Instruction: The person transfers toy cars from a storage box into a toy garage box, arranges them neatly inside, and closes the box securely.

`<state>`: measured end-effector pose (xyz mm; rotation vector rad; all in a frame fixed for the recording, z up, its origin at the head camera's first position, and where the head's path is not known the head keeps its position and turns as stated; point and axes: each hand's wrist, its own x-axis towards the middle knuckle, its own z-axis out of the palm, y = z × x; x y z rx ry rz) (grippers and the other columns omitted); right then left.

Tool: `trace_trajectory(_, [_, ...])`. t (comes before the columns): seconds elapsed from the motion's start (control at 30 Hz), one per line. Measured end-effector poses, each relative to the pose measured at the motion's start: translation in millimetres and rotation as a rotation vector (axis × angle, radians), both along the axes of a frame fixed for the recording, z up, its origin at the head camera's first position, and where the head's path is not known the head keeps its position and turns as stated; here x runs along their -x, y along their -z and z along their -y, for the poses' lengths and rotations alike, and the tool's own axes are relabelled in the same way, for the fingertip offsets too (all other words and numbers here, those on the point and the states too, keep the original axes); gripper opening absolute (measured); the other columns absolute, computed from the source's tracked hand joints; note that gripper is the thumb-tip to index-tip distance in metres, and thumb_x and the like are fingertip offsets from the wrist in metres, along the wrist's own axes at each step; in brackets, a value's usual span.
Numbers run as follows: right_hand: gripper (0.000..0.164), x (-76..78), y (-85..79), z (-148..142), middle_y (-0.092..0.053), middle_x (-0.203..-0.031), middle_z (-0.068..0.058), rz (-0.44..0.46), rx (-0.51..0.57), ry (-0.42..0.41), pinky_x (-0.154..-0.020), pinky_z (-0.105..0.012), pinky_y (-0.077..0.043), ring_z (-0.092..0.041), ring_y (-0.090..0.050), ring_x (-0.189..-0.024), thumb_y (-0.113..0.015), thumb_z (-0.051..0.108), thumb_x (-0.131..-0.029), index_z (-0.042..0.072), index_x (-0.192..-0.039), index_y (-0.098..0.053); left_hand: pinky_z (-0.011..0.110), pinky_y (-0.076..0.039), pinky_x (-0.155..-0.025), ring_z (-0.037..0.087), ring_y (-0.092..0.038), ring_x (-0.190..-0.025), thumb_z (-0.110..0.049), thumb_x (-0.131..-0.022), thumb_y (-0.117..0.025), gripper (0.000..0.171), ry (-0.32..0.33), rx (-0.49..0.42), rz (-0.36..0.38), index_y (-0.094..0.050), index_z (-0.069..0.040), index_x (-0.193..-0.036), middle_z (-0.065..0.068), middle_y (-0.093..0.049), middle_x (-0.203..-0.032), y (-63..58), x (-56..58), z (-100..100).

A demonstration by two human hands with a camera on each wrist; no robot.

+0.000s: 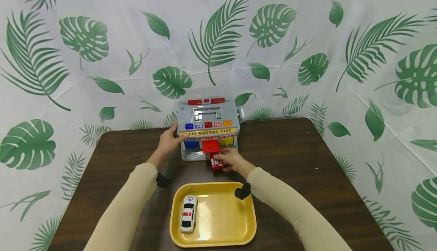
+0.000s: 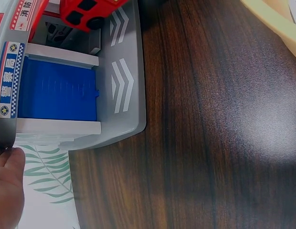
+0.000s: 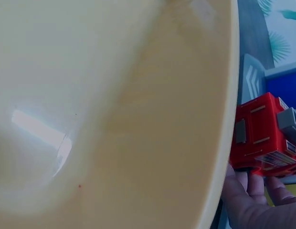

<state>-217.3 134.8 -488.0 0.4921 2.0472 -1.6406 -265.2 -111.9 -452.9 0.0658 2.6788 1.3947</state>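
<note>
The right hand [image 1: 233, 159] holds a red fire truck [image 1: 216, 162] on the dark wooden table [image 1: 300, 160], just in front of the toy garage [image 1: 208, 126]; its fingers curl round the truck's right side and rear, and in the right wrist view the fingertips [image 3: 243, 183] sit against the lower edge of the truck [image 3: 265, 136]. The truck's nose points into the garage's middle bay, under a raised red door [image 1: 210, 146], with its front at the grey ramp. The left hand [image 1: 169, 140] rests on the garage's left front corner, fingers fairly straight and laid against the wall, the thumb toward the top edge; the left wrist view shows only a bit of that hand [image 2: 8, 186] touching the grey corner beside the shut blue door [image 2: 57, 89]. Readable writing: a blue tag "110" and a red tag "119" on the garage's front, above a yellow strip with black Chinese characters and chevrons; the blue bay's checkered strip also bears Chinese characters, and white chevrons mark the ramp. Nearer the person, well apart from both hands, a yellow tray [image 1: 235, 220] lies on the table with a white car [image 1: 188, 213] at its left side, its roof marked in red. A white cloth printed with green leaves [image 1: 85, 38] hangs behind.
</note>
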Motion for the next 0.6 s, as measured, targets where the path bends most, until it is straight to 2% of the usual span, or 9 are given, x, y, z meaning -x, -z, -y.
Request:
trace_trajectory(0.4, [0.055, -1.5, 5.7, 1.8, -0.056, -0.125, -0.018, -0.005, 0.015, -0.016, -0.081, -0.045, -0.054, -0.031, -0.056, -0.105, -0.073, 0.019, -0.083, 0.001, -0.13, -0.049, 0.042, -0.047, -0.095, 0.027, -0.055, -0.117, -0.034, -0.089, -0.065, 0.084, 0.001, -0.001, -0.011, -0.014, -0.009, -0.151, 0.017, -0.052, -0.136, 0.2, -1.6, 0.6])
trace_trajectory(0.6, [0.059, -1.3, 2.8, 2.2, -0.053, -0.129, -0.018, -0.016, 0.008, -0.032, -0.081, -0.043, -0.055, -0.032, -0.055, -0.109, -0.073, 0.02, -0.083, 0.001, -0.132, -0.048, 0.042, -0.047, -0.095, 0.026, -0.056, -0.116, -0.033, -0.089, -0.064, 0.083, -0.003, 0.007, -0.008, -0.014, -0.01, -0.151, 0.017, -0.051, -0.136, -1.2, -1.7, -0.5])
